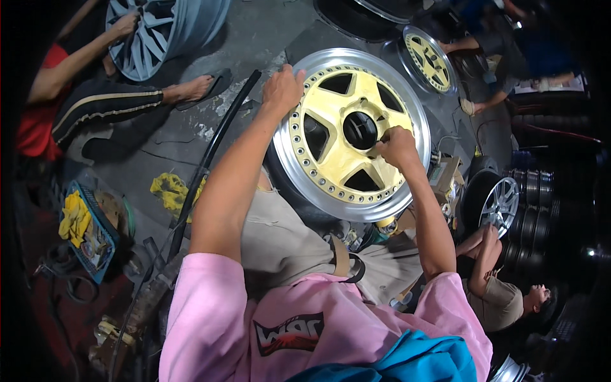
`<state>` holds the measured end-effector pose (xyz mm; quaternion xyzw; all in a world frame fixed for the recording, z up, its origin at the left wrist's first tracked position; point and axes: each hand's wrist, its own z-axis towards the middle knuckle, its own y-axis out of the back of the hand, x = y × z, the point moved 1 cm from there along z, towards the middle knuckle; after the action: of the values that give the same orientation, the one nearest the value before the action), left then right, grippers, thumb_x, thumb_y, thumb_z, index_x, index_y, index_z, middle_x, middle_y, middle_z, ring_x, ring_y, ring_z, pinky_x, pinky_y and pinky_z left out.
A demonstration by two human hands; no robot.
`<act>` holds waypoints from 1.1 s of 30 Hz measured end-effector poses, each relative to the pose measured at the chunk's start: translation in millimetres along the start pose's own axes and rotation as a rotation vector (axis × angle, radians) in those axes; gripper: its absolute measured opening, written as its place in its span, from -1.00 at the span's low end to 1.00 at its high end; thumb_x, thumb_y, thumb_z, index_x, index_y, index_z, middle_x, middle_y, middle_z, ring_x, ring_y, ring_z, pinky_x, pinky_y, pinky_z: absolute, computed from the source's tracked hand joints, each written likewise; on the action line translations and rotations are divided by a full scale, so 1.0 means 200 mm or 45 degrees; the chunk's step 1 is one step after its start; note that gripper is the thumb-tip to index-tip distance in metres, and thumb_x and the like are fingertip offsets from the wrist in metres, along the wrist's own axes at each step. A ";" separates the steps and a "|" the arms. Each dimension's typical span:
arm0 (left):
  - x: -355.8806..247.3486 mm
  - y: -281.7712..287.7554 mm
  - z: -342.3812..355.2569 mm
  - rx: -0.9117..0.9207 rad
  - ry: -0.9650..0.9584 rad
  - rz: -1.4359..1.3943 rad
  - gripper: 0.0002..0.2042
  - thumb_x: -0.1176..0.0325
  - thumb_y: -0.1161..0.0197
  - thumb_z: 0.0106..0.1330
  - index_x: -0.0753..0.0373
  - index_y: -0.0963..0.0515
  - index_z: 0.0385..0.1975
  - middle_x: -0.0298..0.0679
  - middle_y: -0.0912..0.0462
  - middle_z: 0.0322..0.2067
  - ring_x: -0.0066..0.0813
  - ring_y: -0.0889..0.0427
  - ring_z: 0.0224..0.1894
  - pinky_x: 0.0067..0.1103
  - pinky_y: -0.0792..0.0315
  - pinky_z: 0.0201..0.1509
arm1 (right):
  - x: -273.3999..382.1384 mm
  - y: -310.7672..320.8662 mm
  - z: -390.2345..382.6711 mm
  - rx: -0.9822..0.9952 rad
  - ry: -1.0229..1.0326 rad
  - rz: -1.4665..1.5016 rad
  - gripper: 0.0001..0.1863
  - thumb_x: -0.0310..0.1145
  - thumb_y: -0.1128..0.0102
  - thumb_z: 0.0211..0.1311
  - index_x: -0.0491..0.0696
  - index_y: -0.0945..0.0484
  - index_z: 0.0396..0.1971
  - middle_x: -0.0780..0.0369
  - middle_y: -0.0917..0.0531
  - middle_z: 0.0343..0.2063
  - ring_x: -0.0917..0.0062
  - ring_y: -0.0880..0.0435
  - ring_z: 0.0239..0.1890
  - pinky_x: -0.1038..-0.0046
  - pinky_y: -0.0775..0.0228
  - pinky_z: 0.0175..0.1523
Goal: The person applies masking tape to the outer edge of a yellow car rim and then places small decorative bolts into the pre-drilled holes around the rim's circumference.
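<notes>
A car wheel rim [318,197] with a pale yellow five-spoke face and a polished silver lip lies in front of me, resting on a black tyre. Small bolts or bolt holes ring the yellow face. At the far left of the lip, my left hand [283,90] is closed on the edge. My right hand [399,148] is curled in a pinch at the hub, just right of the black centre cap [361,130]. Whatever sits between those fingertips is hidden or too small to make out.
At the upper left a person works on a grey multi-spoke rim [143,41]. Another yellow rim [428,62] stands far right near others' hands. A black bar [210,149] leans at my left, by a blue basket [95,232] with yellow cloth. A person at right handles a silver wheel [499,207].
</notes>
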<state>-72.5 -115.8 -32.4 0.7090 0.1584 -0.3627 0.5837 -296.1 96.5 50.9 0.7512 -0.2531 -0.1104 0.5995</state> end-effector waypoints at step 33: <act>-0.50 -0.75 -0.24 0.820 0.477 -0.802 -0.63 0.22 -0.15 0.54 0.32 -0.46 0.21 0.00 -0.57 0.12 -0.21 -0.61 0.09 -0.34 -0.54 0.21 | -1.37 -0.23 -1.13 -0.676 -0.431 1.870 -0.59 -0.41 -0.19 0.47 -0.17 -0.51 0.25 0.25 -0.69 -0.16 0.65 -0.63 -0.38 0.63 -0.41 -0.39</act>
<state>-222.7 -10.0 -67.8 0.8243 0.3472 -0.4183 0.1580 -411.6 435.3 26.7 0.1977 -0.7360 0.1435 0.6313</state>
